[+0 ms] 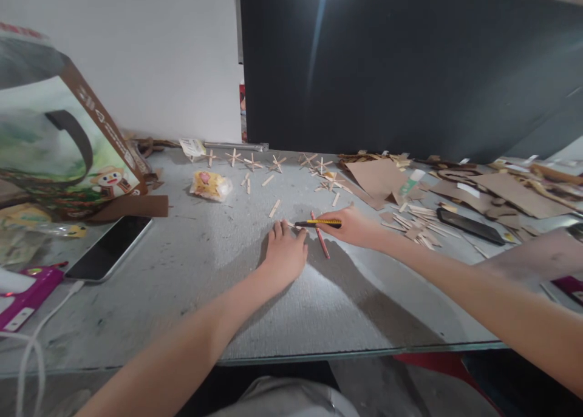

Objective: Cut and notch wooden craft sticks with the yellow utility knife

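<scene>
My left hand (285, 250) lies low on the grey table, its fingertips and thumb pinning down a short wooden craft stick (292, 225), mostly hidden by the fingers. In my right hand (353, 226) is a yellow and black utility knife (319, 223), its tip pointing left at the stick by my left fingers. A red pencil (323, 244) rests on the table under the knife. Just beyond my hands lie a loose stick piece (274, 208) and another one (268, 180). Several star shapes made of crossed sticks (252, 162) form a row at the back.
A phone (109, 247) with a cable, a purple device (34, 295) and a printed box (73, 144) are on the left. A yellow snack packet (210, 186) sits ahead. Cardboard scraps (378, 177), a glue stick (412, 181), a stick pile (421, 223) and a dark phone-like slab (470, 225) cover the right.
</scene>
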The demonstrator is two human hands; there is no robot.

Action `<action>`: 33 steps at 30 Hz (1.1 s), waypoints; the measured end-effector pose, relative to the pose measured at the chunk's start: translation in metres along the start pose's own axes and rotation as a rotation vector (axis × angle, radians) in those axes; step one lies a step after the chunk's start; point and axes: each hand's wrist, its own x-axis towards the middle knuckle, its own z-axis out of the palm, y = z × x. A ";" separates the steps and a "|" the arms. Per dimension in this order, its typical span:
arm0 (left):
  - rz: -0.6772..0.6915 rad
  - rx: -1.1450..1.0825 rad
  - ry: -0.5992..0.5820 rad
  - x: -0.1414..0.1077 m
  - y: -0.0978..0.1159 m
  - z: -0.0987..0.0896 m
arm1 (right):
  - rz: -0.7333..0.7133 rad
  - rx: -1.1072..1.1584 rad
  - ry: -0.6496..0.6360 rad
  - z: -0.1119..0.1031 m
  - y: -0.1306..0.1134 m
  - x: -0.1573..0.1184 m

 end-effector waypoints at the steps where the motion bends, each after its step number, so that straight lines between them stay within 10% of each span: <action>1: 0.001 -0.002 0.003 0.000 0.000 0.000 | -0.005 -0.012 0.001 0.000 0.000 0.000; 33: 0.011 -0.022 0.026 0.000 -0.001 0.001 | -0.025 -0.224 -0.006 0.001 -0.016 -0.011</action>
